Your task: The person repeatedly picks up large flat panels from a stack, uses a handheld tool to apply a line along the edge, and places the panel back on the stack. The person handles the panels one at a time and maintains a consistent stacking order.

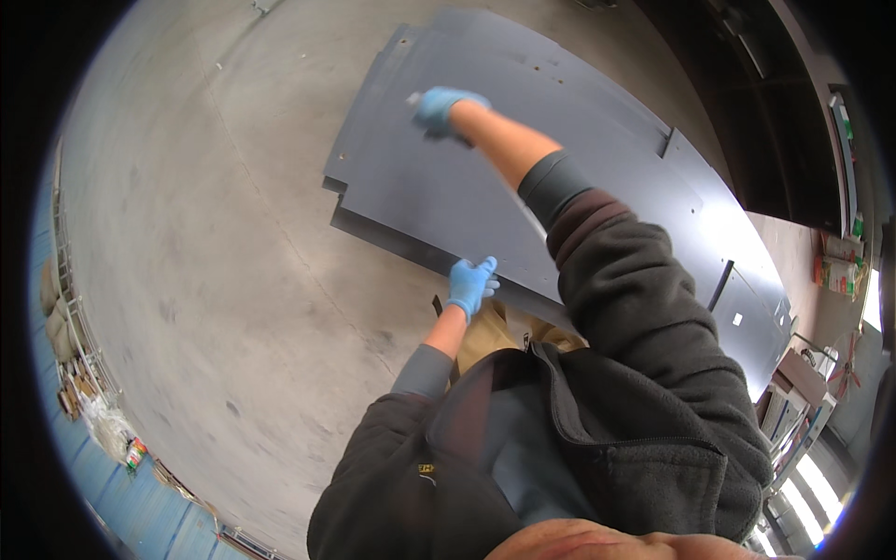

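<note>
A large grey sheet-metal panel (411, 177) with notched corners, small holes and a folded near edge lies in front of me. At that near edge, my left hand (473, 285) in a blue glove is closed on the rim, its fingers bent over it. My right hand (448, 110), also blue-gloved, is stretched out over the far left part of the panel and smeared by motion. Its fingers are closed, and a small whitish tip pokes out past them. What the right hand holds is too blurred to name.
Concrete floor (233, 261) stretches to the left of the panel. Dark shelving or a cabinet (747, 112) stands at the far right. Toward the right rim are a cluttered rack (793, 411) and a red-and-green box (835, 273). Bags and a metal rail (75, 327) line the left rim.
</note>
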A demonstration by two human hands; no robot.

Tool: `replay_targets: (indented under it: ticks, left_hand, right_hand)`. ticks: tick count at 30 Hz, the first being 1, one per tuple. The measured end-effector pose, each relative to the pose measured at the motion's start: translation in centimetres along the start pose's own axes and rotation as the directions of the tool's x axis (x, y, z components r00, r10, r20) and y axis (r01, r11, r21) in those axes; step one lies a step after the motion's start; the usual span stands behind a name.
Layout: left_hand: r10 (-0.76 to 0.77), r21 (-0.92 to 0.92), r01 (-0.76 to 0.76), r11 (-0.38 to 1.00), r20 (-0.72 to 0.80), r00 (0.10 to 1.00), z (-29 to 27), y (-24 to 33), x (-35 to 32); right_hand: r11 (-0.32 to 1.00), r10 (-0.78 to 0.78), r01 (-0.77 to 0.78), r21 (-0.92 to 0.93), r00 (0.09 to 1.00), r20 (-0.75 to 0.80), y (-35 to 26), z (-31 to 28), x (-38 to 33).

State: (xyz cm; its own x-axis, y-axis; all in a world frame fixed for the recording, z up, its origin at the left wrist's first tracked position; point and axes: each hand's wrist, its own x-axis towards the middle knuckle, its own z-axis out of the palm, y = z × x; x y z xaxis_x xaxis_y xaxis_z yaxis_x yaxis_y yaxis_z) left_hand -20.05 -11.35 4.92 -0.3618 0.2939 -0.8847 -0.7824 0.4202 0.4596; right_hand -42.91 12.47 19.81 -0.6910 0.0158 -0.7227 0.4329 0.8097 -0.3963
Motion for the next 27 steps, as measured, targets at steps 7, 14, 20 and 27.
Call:
replay_targets:
  ticks: [7, 14, 20, 27]
  left_hand:
    - [-0.046, 0.022, 0.044, 0.999, 0.062, 0.997, -0.7, 0.7, 0.4]
    - [-0.038, 0.05, 0.035, 0.998, 0.064, 0.997, -0.8, 0.9, 0.4]
    - [-0.083, -0.047, 0.091, 0.995, 0.156, 0.984, -1.3, -0.7, 2.3]
    - [-0.091, 0.145, 0.073, 0.987, 0.12, 0.989, -1.6, 0.0, 2.9]
  right_hand:
    - [0.98, 0.151, -0.143, 0.14, 0.987, -0.047, 1.1, 0.6, 3.6]
    - [0.92, 0.117, -0.134, 0.37, 0.991, 0.066, -0.2, 3.0, 7.2]
    - [0.977, -0.193, 0.126, 0.173, 0.87, 0.454, 3.1, 11.3, -1.6]
    - [0.077, -0.117, -0.346, 0.935, 0.928, 0.353, 5.5, 24.2, -23.2]
